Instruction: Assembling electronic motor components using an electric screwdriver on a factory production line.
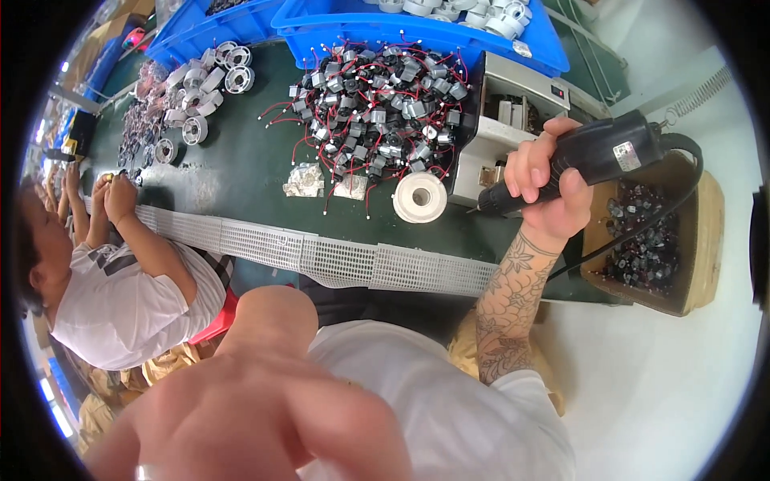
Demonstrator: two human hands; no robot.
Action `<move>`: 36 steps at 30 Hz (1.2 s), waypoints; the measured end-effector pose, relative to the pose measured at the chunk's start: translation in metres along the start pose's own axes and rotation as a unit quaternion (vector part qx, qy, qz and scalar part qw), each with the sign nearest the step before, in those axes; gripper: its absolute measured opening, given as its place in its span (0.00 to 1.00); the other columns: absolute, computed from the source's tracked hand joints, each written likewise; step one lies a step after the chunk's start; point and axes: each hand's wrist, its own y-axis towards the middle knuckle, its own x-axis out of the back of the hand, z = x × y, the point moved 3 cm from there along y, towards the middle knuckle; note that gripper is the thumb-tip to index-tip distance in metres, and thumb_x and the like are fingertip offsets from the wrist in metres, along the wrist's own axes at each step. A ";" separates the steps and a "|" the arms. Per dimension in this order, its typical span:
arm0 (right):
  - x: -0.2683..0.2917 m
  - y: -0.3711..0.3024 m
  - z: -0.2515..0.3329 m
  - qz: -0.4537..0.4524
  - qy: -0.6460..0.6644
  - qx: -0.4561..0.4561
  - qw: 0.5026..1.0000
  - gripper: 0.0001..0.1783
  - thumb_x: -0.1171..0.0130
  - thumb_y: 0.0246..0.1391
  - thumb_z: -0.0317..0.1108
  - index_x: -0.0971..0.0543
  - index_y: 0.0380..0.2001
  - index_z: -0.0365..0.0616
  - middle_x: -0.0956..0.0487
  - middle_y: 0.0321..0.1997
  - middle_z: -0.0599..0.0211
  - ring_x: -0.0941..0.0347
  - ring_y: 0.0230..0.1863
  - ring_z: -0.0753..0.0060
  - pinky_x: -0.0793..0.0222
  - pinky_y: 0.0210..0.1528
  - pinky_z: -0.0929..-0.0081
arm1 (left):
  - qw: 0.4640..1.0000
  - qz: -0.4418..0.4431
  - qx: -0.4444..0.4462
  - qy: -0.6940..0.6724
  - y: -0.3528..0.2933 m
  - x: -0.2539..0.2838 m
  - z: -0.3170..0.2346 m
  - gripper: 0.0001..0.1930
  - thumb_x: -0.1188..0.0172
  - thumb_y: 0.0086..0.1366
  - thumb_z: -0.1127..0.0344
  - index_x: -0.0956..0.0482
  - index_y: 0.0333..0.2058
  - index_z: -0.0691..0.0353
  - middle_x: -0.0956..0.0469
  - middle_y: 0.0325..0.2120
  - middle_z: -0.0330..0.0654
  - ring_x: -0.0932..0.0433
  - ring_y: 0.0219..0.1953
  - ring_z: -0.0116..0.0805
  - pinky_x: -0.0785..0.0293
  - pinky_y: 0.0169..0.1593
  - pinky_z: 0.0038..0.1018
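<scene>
In my right hand [545,172] is a black electric screwdriver [601,148], held nearly level with the fingers wrapped round its grip. Its tip points left, just above the table, close to a white ring-shaped plastic part [419,198]. A coiled spring [702,94] and a black cable run from its back end. My left hand [273,401] is raised very near the camera, large and blurred in the lower foreground. Its fingers run out of the picture at the bottom, so what they do is hidden. Beyond the white part lies a heap of small grey motors with red wires [377,112].
Behind the heap stands a blue bin [425,32] of white parts. A metal box-like fixture [481,136] sits beside the screwdriver. On the right is a cardboard box [706,240] of small dark parts. White mesh strips [337,256] line the table edge. A co-worker [128,297] sits at left.
</scene>
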 end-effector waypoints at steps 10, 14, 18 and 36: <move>-0.001 0.001 0.007 0.005 -0.031 -0.005 1.000 0.34 0.36 0.51 0.46 0.35 0.52 0.34 0.32 0.21 0.72 0.36 0.17 0.78 0.39 0.19 0.75 | 0.821 0.003 0.259 0.509 0.020 0.004 -0.060 0.10 0.46 0.61 0.75 0.22 0.41 0.62 0.22 0.37 0.41 0.24 0.30 0.35 0.27 0.34 0.35; 0.005 -0.003 0.013 0.009 0.017 -0.004 1.000 0.33 0.35 0.49 0.42 0.35 0.52 0.33 0.31 0.22 0.70 0.35 0.17 0.76 0.39 0.18 0.74 | 0.420 -0.218 0.171 0.864 0.052 0.086 -0.140 0.16 0.43 0.57 0.65 0.22 0.43 0.65 0.21 0.34 0.46 0.24 0.40 0.37 0.30 0.48 0.29; 0.000 -0.002 0.013 0.028 0.056 -0.023 0.998 0.33 0.33 0.48 0.40 0.35 0.51 0.31 0.30 0.21 0.68 0.35 0.17 0.75 0.39 0.17 0.74 | 0.036 -0.178 0.403 0.897 0.069 0.228 -0.250 0.19 0.40 0.54 0.59 0.21 0.41 0.67 0.19 0.34 0.48 0.21 0.38 0.40 0.26 0.45 0.31; 0.008 -0.006 0.015 0.003 0.041 -0.040 0.998 0.32 0.32 0.45 0.41 0.34 0.47 0.31 0.32 0.18 0.68 0.37 0.15 0.76 0.43 0.15 0.76 | -0.089 -0.151 0.371 0.912 0.073 0.253 -0.245 0.32 0.37 0.47 0.45 0.21 0.46 0.62 0.22 0.43 0.58 0.22 0.46 0.53 0.27 0.52 0.37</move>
